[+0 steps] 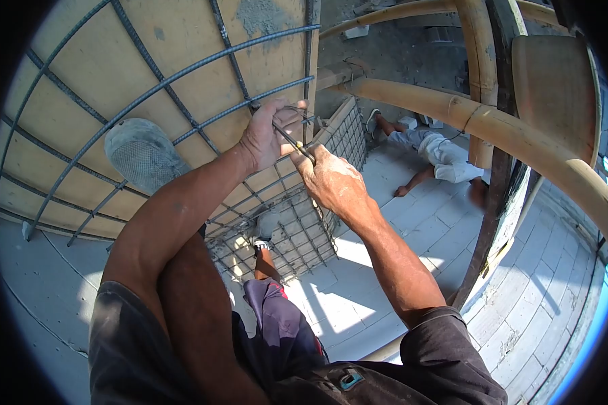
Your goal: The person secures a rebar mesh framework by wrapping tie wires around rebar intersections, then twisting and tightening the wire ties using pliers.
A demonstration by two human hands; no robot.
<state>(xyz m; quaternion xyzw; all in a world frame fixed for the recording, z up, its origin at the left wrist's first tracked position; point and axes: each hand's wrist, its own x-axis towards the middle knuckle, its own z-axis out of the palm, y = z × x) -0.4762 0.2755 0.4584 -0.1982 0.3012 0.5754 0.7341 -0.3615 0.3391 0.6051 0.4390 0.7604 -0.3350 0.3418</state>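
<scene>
My left hand (269, 133) is at the upper edge of a rebar grid, its fingers curled around the upper part of a thin dark metal rod (285, 137). The lower end of that rod runs into my right hand (334, 177), which is closed on it. Whether the rod is a tool or a loose bar I cannot tell. Just beside my left fingertips a bent metal end sticks out. The steel rebar grid (161, 86) stands in front of a tan plywood panel (203, 40) by my hands. Pale dust covers my right hand.
My shoe (142, 150) rests on the rebar; my other foot (267, 226) is on a lower mesh (297, 236). Bamboo poles (520, 128) cross at the right. Another person (439, 152) is below on the pale block surface (412, 216). A wooden board (554, 94) hangs upper right.
</scene>
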